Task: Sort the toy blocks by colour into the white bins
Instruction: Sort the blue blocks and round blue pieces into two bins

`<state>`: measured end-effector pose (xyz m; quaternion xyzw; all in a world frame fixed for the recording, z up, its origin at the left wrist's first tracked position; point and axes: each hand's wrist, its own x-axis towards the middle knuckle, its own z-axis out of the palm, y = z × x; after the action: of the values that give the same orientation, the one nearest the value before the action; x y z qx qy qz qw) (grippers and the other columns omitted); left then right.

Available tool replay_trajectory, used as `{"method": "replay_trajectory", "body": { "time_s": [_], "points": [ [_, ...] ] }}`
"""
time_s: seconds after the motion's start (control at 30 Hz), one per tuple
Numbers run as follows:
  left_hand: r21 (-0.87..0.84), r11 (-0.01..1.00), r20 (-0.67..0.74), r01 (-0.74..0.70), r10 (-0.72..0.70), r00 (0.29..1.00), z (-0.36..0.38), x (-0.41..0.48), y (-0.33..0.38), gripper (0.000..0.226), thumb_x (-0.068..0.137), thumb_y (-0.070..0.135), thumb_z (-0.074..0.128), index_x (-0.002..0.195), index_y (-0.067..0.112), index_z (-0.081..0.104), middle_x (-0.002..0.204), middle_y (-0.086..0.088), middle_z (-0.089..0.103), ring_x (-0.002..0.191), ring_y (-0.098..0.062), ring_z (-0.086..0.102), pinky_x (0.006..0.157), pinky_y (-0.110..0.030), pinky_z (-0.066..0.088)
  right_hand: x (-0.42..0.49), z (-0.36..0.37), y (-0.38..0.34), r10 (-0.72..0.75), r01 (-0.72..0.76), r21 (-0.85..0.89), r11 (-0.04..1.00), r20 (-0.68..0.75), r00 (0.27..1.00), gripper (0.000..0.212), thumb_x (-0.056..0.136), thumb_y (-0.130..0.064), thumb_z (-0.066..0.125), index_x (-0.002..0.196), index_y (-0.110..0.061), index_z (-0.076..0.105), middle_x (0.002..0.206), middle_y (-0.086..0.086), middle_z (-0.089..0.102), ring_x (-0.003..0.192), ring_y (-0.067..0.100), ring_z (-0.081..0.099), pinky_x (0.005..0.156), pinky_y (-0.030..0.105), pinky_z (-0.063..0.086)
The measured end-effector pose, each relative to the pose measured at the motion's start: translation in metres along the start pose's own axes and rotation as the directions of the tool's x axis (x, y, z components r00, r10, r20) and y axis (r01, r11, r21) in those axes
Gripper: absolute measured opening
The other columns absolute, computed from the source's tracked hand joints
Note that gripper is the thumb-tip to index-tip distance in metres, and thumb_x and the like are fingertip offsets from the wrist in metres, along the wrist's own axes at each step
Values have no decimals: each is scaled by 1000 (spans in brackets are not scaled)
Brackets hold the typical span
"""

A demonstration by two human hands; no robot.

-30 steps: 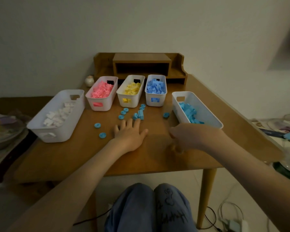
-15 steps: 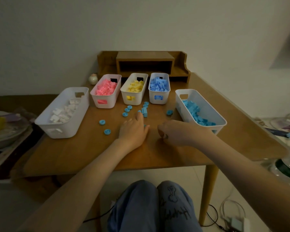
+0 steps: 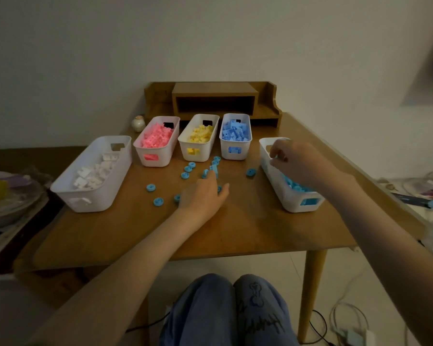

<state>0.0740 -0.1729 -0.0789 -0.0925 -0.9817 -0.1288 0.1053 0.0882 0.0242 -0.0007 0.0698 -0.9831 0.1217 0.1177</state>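
While the right hand (image 3: 300, 163) hangs over the far end of the turquoise bin (image 3: 278, 188), its fingers are curled downward just inside the rim. They look pinched together, but the fingertips are blurred, so I cannot tell whether the grip holds a piece. Turquoise blocks (image 3: 294, 186) lie heaped in the near half of that bin, partly under the wrist.

Left of the turquoise bin, the left hand (image 3: 203, 196) lies palm down on the worktop (image 3: 235, 233), fingers stretched out straight and its grip holding nothing. Its fingertips reach a small cluster of loose turquoise pieces (image 3: 188, 168), and more round ones are scattered to the left of the hand. One single round piece (image 3: 250, 172) sits just beside the turquoise bin's left wall.

Further left and back from the turquoise bin stand three bins in a row: the blue bin (image 3: 225, 151) nearest, then the yellow bin (image 3: 205, 153), then the pink bin (image 3: 165, 156), each filled with its own colour. The white-block bin (image 3: 98, 196) stands farthest left, angled. Behind the row are a wooden shelf (image 3: 214, 96) and a small jar (image 3: 138, 123).
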Motion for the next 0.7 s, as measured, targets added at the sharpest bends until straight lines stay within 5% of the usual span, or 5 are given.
{"method": "replay_trajectory", "body": {
  "time_s": [0.2,0.33,0.47,0.6,0.7],
  "points": [
    [-247,960,-84,-133,116,990,-26,19,44,22,99,43,37,99,21,38,69,6,49,58,-8,50,46,-21,34,3,4,40,140,-144,50,988,87,986,29,98,-18,40,122,-22,56,123,3,60,101,20,57,74,25,40],
    [-444,866,-4,-229,254,967,-33,26,94,22,98,40,44,104,19,40,78,8,50,68,-7,52,51,-22,38,1,5,51,141,-145,150,978,41,989,27,99,-17,36,115,-18,58,121,7,60,108,23,54,75,28,34],
    [-446,857,88,-259,330,940,-29,39,134,27,99,32,44,117,13,40,110,-10,58,99,-24,60,78,-41,54,1,9,66,120,-115,155,981,-28,992,24,95,-7,37,105,-12,58,110,11,61,99,25,55,76,29,34],
    [-360,893,165,-270,345,924,-18,52,154,28,99,16,44,124,6,35,117,-18,51,99,-30,56,70,-35,46,-3,9,76,148,-136,168,976,-62,987,31,98,-9,33,118,-9,57,119,11,58,107,26,54,81,26,35],
    [-334,896,243,-291,381,892,-8,56,156,49,93,12,53,133,8,23,128,-18,41,110,-33,52,83,-38,49,-5,10,80,176,-165,162,973,-57,983,32,98,-9,36,125,-10,53,126,10,55,114,24,52,86,25,36]
  ]
}}
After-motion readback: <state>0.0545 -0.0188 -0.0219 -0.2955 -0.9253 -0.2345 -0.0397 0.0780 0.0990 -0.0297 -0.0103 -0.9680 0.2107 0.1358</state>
